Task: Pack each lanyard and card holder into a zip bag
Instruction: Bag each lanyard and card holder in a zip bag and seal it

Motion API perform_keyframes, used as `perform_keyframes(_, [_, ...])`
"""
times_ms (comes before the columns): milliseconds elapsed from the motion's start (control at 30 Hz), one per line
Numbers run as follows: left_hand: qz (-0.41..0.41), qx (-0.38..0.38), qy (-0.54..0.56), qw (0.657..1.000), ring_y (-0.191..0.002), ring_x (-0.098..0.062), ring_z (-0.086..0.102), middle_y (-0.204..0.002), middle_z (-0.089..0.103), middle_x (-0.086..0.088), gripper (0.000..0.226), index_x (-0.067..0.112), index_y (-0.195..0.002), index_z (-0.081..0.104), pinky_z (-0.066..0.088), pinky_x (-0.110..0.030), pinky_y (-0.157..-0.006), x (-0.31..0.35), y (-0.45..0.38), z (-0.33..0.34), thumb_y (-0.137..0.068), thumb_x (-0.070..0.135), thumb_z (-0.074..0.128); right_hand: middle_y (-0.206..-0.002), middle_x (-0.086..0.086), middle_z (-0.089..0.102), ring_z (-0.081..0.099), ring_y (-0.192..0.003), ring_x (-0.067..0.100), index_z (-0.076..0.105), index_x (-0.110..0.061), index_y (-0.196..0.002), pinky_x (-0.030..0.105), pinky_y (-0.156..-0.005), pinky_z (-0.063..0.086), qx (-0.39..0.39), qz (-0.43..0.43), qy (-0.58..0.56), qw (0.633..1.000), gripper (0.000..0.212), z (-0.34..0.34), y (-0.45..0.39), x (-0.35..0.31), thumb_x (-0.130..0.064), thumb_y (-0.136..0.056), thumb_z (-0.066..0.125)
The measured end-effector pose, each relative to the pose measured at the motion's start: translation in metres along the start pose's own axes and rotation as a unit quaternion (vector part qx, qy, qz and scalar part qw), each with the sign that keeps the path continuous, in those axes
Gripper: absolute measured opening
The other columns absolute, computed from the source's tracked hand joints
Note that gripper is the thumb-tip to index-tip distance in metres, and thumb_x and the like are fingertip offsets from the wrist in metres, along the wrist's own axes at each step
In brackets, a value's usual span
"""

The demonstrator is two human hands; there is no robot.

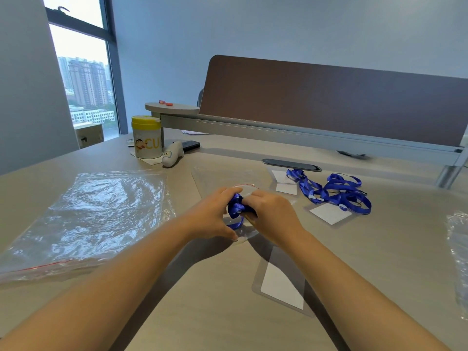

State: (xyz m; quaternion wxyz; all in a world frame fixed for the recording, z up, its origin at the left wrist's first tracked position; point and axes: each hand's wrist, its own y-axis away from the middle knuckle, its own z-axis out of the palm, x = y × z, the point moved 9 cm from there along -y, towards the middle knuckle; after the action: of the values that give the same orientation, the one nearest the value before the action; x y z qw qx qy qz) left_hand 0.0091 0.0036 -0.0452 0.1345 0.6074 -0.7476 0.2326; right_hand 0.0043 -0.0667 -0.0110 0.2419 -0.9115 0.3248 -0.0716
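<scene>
A bunched blue lanyard (236,207) is being gripped at mid-desk by both hands. The left hand (215,214) is being closed around the bundle from the left, with its thumb lying low against a small clear zip bag (241,235). The right hand (272,215) is being pressed against the bundle from the right, fingers curled over it. A loop of the lanyard is being seen through the bag's plastic below the hands; whether the rest of the bundle is inside the bag mouth cannot be told. A red seal line is being seen just beyond the hands.

A clear card holder (283,285) with a white insert is lying flat on the desk (202,312), near the right forearm and apart from the bag.

A tangle of further blue lanyards (334,192) with white-insert holders is lying to the right, well apart from the hands. A large crumpled clear bag (96,216) with a red seal strip is lying to the left. A yellow-lidded canister (147,138) and a white handheld device (172,153) are standing and lying near the far desk edge, in front of a brown partition (329,97).
</scene>
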Motion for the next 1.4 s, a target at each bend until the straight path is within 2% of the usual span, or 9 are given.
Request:
perform_keyframes(133, [0.006, 0.001, 0.000, 1.000, -0.111, -0.012, 0.042, -0.142, 0.035, -0.002, 0.093, 0.020, -0.142, 0.021, 0.035, -0.021, -0.098, -0.003, 0.001, 0.000, -0.068, 0.022, 0.078, -0.113, 0.011, 0.063, 0.057, -0.100, 0.025, 0.058, -0.010, -0.117, 0.024, -0.080, 0.040, -0.096, 0.053, -0.004, 0.994, 0.029, 0.025, -0.003, 0.013, -0.021, -0.092, 0.050])
perform_keyframes(200, [0.006, -0.002, -0.003, 1.000, -0.118, -0.015, 0.042, -0.140, 0.037, -0.002, 0.093, 0.021, -0.141, 0.022, 0.034, -0.019, -0.097, -0.004, 0.001, 0.001, -0.067, 0.023, 0.078, -0.116, 0.010, 0.062, 0.056, -0.103, 0.023, 0.057, -0.012, -0.118, 0.026, -0.086, 0.042, -0.131, 0.082, -0.033, 0.987, 0.029, 0.032, 0.000, 0.020, -0.020, -0.091, 0.051])
perform_keyframes(400, [0.002, -0.002, -0.003, 1.000, -0.128, -0.017, 0.038, -0.144, 0.034, -0.002, 0.091, 0.019, -0.141, 0.023, 0.035, -0.025, -0.104, -0.005, -0.001, 0.002, -0.069, 0.025, 0.077, -0.142, 0.001, 0.043, 0.042, -0.127, 0.017, 0.041, -0.017, -0.136, 0.024, -0.101, 0.037, -0.114, 0.080, -0.090, 0.986, 0.049, 0.013, 0.013, 0.020, -0.020, -0.089, 0.055])
perform_keyframes(533, [-0.002, 0.002, 0.001, 1.000, -0.125, -0.018, 0.041, -0.144, 0.035, -0.001, 0.091, 0.020, -0.141, 0.023, 0.038, -0.025, -0.101, -0.004, 0.000, 0.002, -0.069, 0.023, 0.077, -0.139, 0.001, 0.048, 0.045, -0.125, 0.015, 0.045, -0.017, -0.133, 0.021, -0.099, 0.037, -0.090, 0.052, -0.073, 0.992, 0.042, 0.005, 0.028, 0.016, -0.025, -0.092, 0.048])
perform_keyframes(800, [0.022, 0.002, -0.017, 1.000, -0.126, -0.014, 0.039, -0.142, 0.038, 0.002, 0.087, 0.024, -0.141, 0.024, 0.034, -0.019, -0.099, -0.003, 0.002, 0.002, -0.071, 0.027, 0.076, -0.137, 0.003, 0.050, 0.045, -0.122, 0.019, 0.043, -0.020, -0.132, 0.034, -0.106, 0.034, -0.188, 0.042, -0.023, 0.981, 0.042, 0.040, 0.029, 0.012, -0.036, -0.098, 0.023])
perform_keyframes(933, [0.028, 0.010, -0.018, 0.999, -0.122, -0.014, 0.042, -0.138, 0.040, 0.001, 0.080, 0.026, -0.140, 0.028, 0.034, -0.016, -0.093, -0.005, 0.005, 0.000, -0.073, 0.027, 0.073, -0.148, -0.003, 0.035, 0.034, -0.134, 0.014, 0.035, -0.022, -0.139, 0.023, -0.106, 0.029, -0.139, 0.034, -0.044, 0.989, 0.045, 0.023, 0.033, 0.012, -0.035, -0.096, 0.037])
perform_keyframes(1100, [0.015, 0.026, 0.005, 1.000, -0.120, -0.012, 0.043, -0.143, 0.037, 0.001, 0.083, 0.025, -0.141, 0.027, 0.038, -0.014, -0.086, -0.003, 0.007, -0.002, -0.072, 0.025, 0.074, -0.140, -0.002, 0.044, 0.041, -0.127, 0.013, 0.044, -0.020, -0.133, 0.015, -0.096, 0.029, -0.059, 0.052, -0.083, 0.993, 0.055, -0.016, 0.059, 0.018, -0.038, -0.083, 0.060])
perform_keyframes(1267, [0.009, 0.025, 0.006, 1.000, -0.114, -0.011, 0.044, -0.143, 0.036, 0.001, 0.081, 0.024, -0.140, 0.028, 0.041, -0.017, -0.084, 0.004, 0.008, 0.002, -0.073, 0.024, 0.074, -0.147, -0.010, 0.031, 0.031, -0.133, 0.012, 0.027, -0.032, -0.139, 0.033, -0.110, 0.032, -0.211, 0.149, -0.151, 0.954, 0.087, 0.000, 0.098, 0.028, -0.050, -0.067, 0.072])
perform_keyframes(1400, [0.011, 0.037, -0.001, 0.999, -0.101, -0.008, 0.046, -0.141, 0.039, -0.001, 0.076, 0.026, -0.138, 0.032, 0.044, -0.018, -0.081, 0.006, 0.009, 0.000, -0.074, 0.023, 0.074, -0.148, -0.009, 0.027, 0.028, -0.132, 0.013, 0.022, -0.029, -0.140, 0.031, -0.108, 0.029, -0.275, 0.160, -0.152, 0.936, 0.093, 0.006, 0.114, 0.022, -0.047, -0.065, 0.075])
